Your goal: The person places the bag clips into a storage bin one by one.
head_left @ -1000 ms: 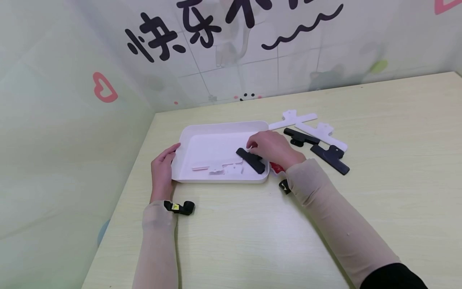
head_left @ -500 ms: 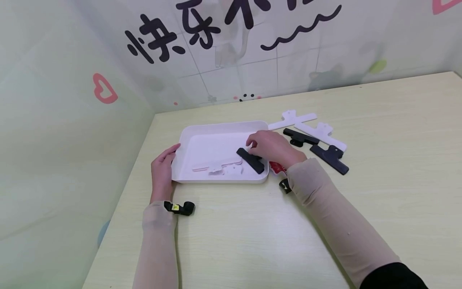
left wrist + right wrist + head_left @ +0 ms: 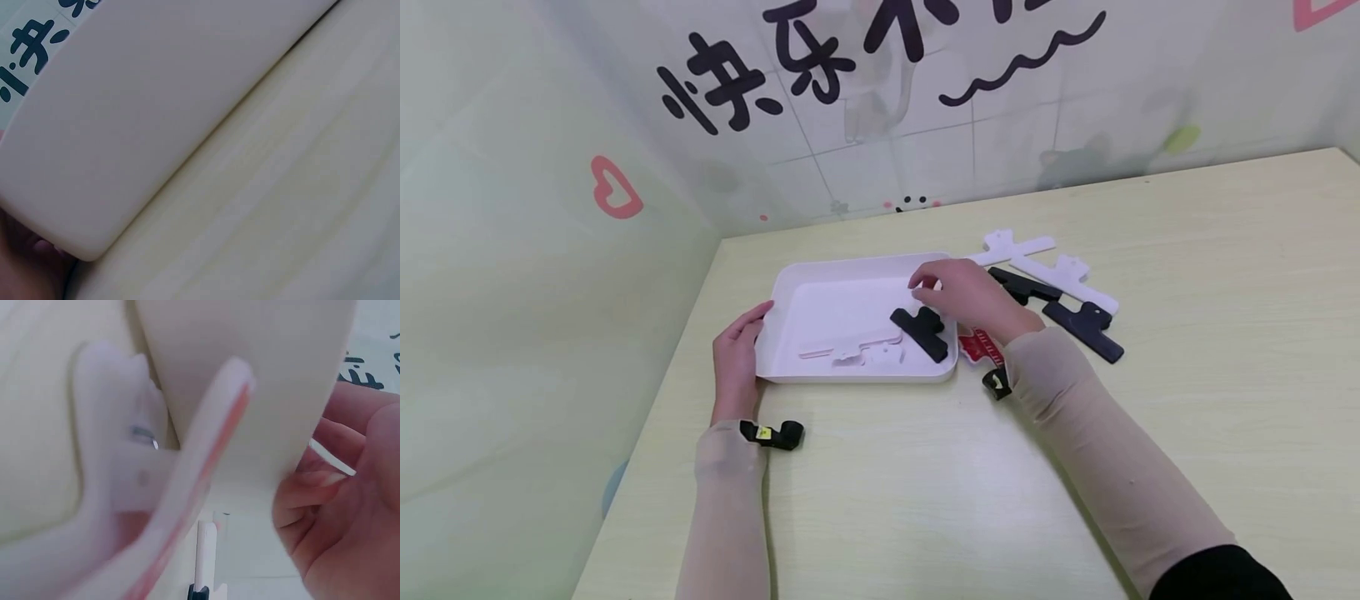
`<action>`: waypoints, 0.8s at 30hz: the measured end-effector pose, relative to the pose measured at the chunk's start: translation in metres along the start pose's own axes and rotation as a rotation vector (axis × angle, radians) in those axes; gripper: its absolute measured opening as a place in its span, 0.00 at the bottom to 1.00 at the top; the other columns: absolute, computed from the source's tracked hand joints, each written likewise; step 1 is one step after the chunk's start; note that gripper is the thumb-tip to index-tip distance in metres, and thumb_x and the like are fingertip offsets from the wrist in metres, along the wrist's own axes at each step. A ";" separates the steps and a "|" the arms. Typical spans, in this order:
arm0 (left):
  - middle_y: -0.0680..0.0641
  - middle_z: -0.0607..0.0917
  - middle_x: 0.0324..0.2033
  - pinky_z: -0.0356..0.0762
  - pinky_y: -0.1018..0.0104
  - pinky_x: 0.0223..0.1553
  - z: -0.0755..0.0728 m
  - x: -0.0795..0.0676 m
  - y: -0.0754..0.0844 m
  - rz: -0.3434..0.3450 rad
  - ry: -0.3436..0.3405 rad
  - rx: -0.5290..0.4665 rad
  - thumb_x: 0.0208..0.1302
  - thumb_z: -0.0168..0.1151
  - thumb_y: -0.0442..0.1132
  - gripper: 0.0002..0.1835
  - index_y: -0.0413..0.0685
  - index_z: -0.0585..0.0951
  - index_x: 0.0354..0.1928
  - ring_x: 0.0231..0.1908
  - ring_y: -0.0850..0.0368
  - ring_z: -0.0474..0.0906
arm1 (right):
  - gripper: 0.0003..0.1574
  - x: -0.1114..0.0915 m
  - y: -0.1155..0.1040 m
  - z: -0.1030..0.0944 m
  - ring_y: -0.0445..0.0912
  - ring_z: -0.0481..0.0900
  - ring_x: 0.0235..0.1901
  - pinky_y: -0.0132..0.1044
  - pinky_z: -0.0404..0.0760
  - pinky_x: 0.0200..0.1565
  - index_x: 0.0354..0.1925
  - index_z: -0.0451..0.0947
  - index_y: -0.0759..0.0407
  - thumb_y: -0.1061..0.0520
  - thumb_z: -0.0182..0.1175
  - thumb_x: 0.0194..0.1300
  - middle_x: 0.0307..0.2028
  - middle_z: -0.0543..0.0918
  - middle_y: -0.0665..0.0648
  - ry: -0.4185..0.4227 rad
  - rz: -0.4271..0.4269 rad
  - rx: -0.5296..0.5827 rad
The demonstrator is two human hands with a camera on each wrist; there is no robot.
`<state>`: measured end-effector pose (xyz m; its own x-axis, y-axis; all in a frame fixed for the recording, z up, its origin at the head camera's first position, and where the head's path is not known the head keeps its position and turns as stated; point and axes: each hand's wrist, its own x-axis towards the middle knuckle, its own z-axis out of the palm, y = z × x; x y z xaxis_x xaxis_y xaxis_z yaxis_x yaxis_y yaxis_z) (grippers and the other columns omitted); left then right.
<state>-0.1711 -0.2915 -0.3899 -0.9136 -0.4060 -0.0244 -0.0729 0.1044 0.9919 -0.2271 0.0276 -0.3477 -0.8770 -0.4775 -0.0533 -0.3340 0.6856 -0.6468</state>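
My left hand [image 3: 735, 354] holds the left wall of a white tray [image 3: 835, 377]; in the left wrist view its fingers [image 3: 28, 253] show at the tray's corner. Over the tray's right edge is my right hand [image 3: 967, 292], fingers loosely bent, with nothing held between them in the head view. Just below those fingers, a black clip [image 3: 919, 335] lies slanted inside the tray. White clips [image 3: 883, 337] lie along the tray's front part. Beside the right wall, partly under my right wrist, is a red and white clip [image 3: 979, 344], seen close up and blurred in the right wrist view.
Right of the tray, two white clips [image 3: 1067, 282] and two black clips [image 3: 1084, 329] lie on the wooden table [image 3: 880, 492]. Part of one black clip is behind my right hand. A printed wall sheet [image 3: 910, 158] stands behind the table and another at the left.
My right hand has let go of the black clip and moved slightly up and away from it, so more of the clip shows. The left hand stays at the tray.
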 end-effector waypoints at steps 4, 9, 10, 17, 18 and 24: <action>0.57 0.74 0.53 0.65 0.65 0.54 0.000 0.000 0.001 -0.001 0.002 0.002 0.66 0.47 0.38 0.15 0.57 0.81 0.48 0.55 0.64 0.65 | 0.16 -0.003 0.002 -0.006 0.44 0.74 0.31 0.36 0.75 0.33 0.48 0.74 0.47 0.47 0.51 0.64 0.38 0.76 0.47 0.052 0.008 0.090; 0.56 0.74 0.53 0.65 0.64 0.54 0.000 -0.001 0.001 0.001 0.001 0.000 0.66 0.47 0.38 0.15 0.56 0.80 0.48 0.55 0.64 0.65 | 0.16 -0.005 0.007 -0.012 0.45 0.74 0.31 0.36 0.75 0.34 0.48 0.75 0.48 0.48 0.51 0.64 0.37 0.77 0.48 0.079 -0.001 0.129; 0.56 0.74 0.53 0.65 0.64 0.54 0.000 -0.001 0.001 -0.001 0.000 -0.002 0.66 0.47 0.38 0.15 0.56 0.80 0.48 0.55 0.64 0.65 | 0.16 -0.005 0.008 -0.013 0.45 0.73 0.32 0.36 0.74 0.34 0.48 0.75 0.49 0.48 0.51 0.64 0.37 0.77 0.49 0.083 -0.005 0.129; 0.57 0.74 0.53 0.65 0.65 0.54 0.001 -0.002 -0.001 -0.006 0.001 0.000 0.66 0.47 0.38 0.15 0.56 0.80 0.48 0.55 0.64 0.64 | 0.17 -0.010 0.018 -0.025 0.46 0.74 0.29 0.37 0.73 0.31 0.48 0.75 0.49 0.47 0.50 0.64 0.34 0.77 0.50 0.107 0.025 0.108; 0.57 0.74 0.53 0.65 0.65 0.55 0.001 -0.002 -0.001 -0.003 0.000 0.002 0.66 0.47 0.38 0.15 0.56 0.80 0.48 0.55 0.65 0.64 | 0.17 -0.012 0.020 -0.027 0.47 0.74 0.28 0.38 0.72 0.30 0.48 0.75 0.49 0.46 0.50 0.64 0.34 0.77 0.51 0.109 0.031 0.106; 0.57 0.74 0.53 0.64 0.65 0.55 -0.001 -0.002 0.001 0.011 -0.004 0.015 0.66 0.47 0.39 0.14 0.56 0.80 0.49 0.56 0.65 0.64 | 0.17 -0.021 0.034 -0.035 0.47 0.74 0.27 0.39 0.73 0.29 0.49 0.74 0.50 0.47 0.50 0.64 0.35 0.78 0.53 0.121 0.043 0.085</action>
<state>-0.1691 -0.2912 -0.3890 -0.9157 -0.4015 -0.0145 -0.0691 0.1220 0.9901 -0.2322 0.0800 -0.3421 -0.9269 -0.3754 0.0066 -0.2693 0.6525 -0.7083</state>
